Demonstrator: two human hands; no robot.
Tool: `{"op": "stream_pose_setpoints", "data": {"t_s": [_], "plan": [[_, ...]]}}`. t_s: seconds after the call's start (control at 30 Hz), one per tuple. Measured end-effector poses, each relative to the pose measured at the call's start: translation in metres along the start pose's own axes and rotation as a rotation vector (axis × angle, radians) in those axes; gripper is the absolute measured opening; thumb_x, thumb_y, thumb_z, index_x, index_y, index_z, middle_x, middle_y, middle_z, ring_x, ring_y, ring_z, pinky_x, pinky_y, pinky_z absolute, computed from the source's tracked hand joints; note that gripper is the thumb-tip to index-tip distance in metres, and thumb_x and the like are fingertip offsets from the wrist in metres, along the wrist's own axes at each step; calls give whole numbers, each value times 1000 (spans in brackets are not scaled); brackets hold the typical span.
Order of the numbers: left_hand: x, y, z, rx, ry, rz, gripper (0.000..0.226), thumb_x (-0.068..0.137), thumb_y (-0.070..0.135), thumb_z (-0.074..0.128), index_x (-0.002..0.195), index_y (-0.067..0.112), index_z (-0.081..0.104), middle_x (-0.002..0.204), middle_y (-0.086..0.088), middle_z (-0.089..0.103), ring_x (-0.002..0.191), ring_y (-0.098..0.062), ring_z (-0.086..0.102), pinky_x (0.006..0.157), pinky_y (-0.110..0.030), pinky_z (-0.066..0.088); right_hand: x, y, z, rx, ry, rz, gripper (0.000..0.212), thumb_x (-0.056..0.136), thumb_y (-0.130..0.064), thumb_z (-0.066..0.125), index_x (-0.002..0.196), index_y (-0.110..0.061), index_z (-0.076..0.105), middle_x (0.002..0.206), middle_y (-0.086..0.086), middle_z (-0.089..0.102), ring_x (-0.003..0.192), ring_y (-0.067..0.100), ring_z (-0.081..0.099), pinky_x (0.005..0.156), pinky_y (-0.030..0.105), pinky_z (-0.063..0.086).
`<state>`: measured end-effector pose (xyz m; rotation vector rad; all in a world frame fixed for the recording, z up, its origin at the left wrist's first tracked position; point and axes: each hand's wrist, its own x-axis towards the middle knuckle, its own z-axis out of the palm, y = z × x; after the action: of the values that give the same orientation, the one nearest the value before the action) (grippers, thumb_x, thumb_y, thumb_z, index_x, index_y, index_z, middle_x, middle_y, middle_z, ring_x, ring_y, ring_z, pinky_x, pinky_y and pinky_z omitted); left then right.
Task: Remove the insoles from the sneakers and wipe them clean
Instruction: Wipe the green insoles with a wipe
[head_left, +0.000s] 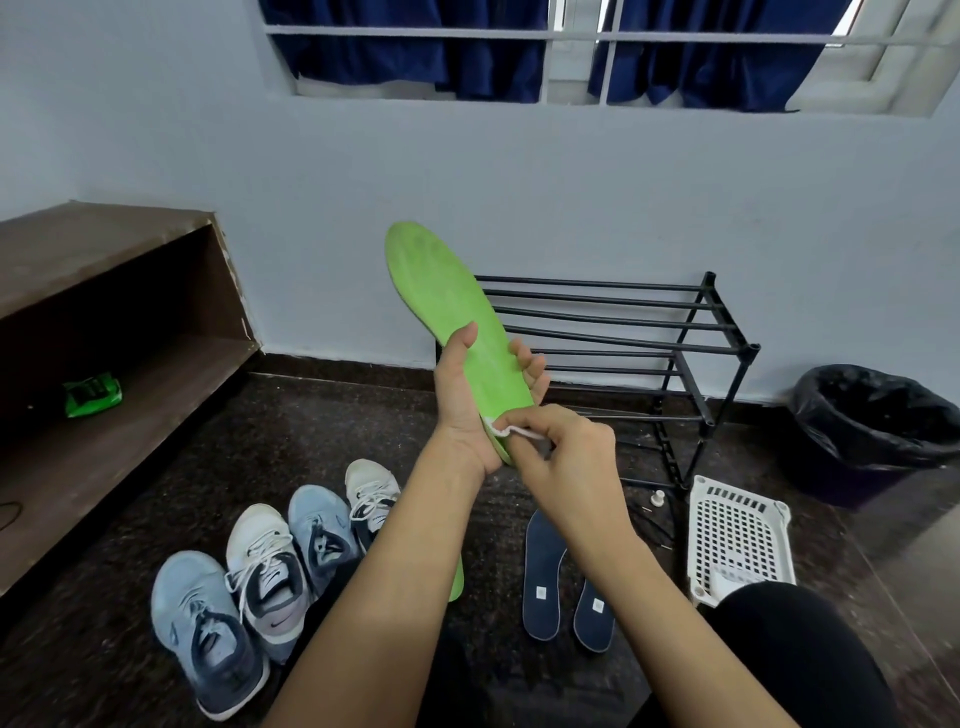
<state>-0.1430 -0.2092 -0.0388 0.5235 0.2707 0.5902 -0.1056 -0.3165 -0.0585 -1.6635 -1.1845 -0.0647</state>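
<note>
My left hand (467, 405) grips a green insole (441, 291) near its heel and holds it upright, toe pointing up and left. My right hand (561, 457) pinches a small white wipe (511, 430) against the insole's heel end. On the floor lie two dark blue insoles (543, 571) to the right of my arms. A second green insole (457, 582) shows as a sliver under my left forearm. Several sneakers (265, 561), blue and white, stand in a row on the floor at the left.
A black metal shoe rack (623, 332) stands against the wall behind my hands. A white perforated basket (737, 535) lies at the right, a black-lined bin (872, 426) beyond it. A brown wooden shelf (104, 322) at the left holds a green packet (92, 395).
</note>
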Motion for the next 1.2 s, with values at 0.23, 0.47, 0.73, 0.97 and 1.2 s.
{"op": "stream_pose_setpoints", "data": {"t_s": [0.23,0.47,0.73,0.97,1.2], "plan": [[-5,-14,6,73,-63,-65,46,65,49,75,83,10,60,75,-4,59,71,-18,62,70,-28,53,18,5,-1,-104,161,-18,17,73,5,71,80,-10,76,82,10,72,73,15,65,69,-1,37],[3,1,-5,32,-190,3,65,49,43,86,97,6,64,86,-6,65,78,-20,67,80,-31,56,-6,-2,-7,2,-28,32,14,79,-5,71,84,-16,78,80,-6,70,72,-12,57,65,-1,36],[-2,-15,5,58,-109,-10,42,62,44,71,83,11,58,78,-4,56,72,-18,61,70,-28,51,15,1,0,-168,164,-39,15,72,0,64,80,-8,75,79,9,71,71,26,67,70,17,40],[-1,-3,-1,46,-89,35,39,76,47,61,90,10,61,80,-3,60,73,-16,64,75,-27,54,-5,-4,-8,-1,-25,78,10,82,-9,71,87,-15,78,85,0,73,76,5,61,65,0,39],[-2,-14,4,65,-100,40,39,66,44,68,85,10,59,79,-5,57,73,-18,61,72,-28,52,13,-1,0,-164,152,10,13,77,-1,67,81,-9,75,76,9,70,69,25,65,67,19,42]]}}
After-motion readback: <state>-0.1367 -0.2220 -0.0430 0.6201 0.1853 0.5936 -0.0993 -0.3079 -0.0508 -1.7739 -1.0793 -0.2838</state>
